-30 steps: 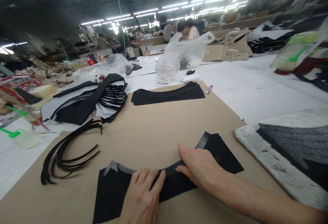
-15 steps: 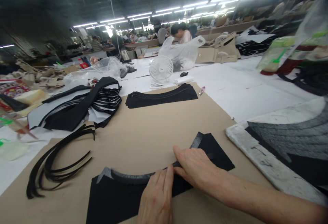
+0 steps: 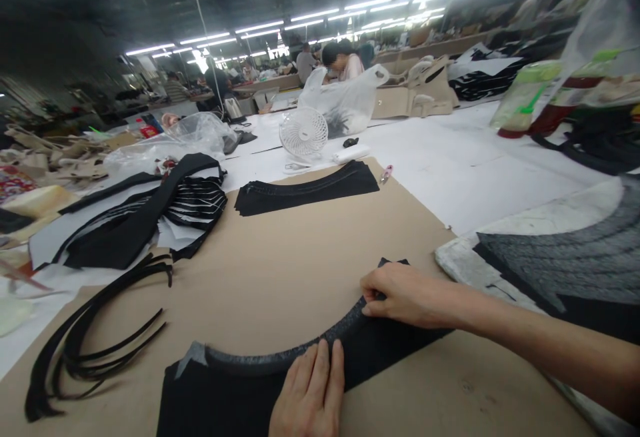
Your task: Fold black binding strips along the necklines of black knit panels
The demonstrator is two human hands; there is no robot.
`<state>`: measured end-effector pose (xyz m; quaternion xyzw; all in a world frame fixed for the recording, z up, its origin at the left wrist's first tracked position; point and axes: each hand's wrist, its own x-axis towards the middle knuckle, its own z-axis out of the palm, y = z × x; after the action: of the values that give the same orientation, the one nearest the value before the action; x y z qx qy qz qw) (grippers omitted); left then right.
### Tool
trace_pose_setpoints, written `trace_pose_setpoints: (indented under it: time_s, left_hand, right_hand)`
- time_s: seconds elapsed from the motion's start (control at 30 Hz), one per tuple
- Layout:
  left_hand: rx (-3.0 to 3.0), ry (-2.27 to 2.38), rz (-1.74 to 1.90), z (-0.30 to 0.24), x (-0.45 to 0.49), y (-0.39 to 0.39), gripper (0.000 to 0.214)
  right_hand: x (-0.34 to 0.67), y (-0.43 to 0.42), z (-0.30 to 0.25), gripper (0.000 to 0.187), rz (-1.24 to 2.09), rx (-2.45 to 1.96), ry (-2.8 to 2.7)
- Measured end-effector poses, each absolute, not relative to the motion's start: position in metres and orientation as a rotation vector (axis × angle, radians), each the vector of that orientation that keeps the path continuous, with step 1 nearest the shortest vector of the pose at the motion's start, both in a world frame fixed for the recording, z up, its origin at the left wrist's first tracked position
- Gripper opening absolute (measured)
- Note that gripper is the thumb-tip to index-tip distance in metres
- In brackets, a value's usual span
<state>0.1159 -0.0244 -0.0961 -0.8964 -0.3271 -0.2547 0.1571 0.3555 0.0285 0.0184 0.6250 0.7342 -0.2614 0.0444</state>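
Note:
A black fabric piece (image 3: 220, 404) with a curved upper edge lies on the brown board (image 3: 280, 257). Along that curve runs a narrow dark strip (image 3: 265, 362) with a grey fuzzy margin. My left hand (image 3: 310, 390) rests flat on the fabric, its fingertips touching the curved edge near the middle. Farther right, my right hand (image 3: 400, 294) has its thumb and fingers closed at the edge, pinching the fabric there. The hand and forearm cover much of the piece's right end.
Loose black curved strips (image 3: 75, 350) lie at left, below a fanned stack of black pieces (image 3: 125, 224). Finished-looking black pieces (image 3: 310, 187) lie at the board's far side, near a white fan (image 3: 303, 134). A padded slab with grey pieces (image 3: 560, 264) sits at right, bottles (image 3: 525, 97) behind.
My right hand has moved right along the curved edge, away from my left hand, and its fingers have closed into a pinch. The left hand stays on the fabric; the view has shifted slightly.

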Motion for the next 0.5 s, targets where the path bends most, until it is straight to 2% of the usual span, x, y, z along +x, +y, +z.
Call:
trace_pose_setpoints:
  time_s: [0.5]
  left_hand:
    - [-2.583,-0.942,-0.688,-0.1050,0.1150,-0.0230,0.037]
  right_hand:
    - [0.3523,0.0199,0.0115,0.018,-0.587,1.885,2.334]
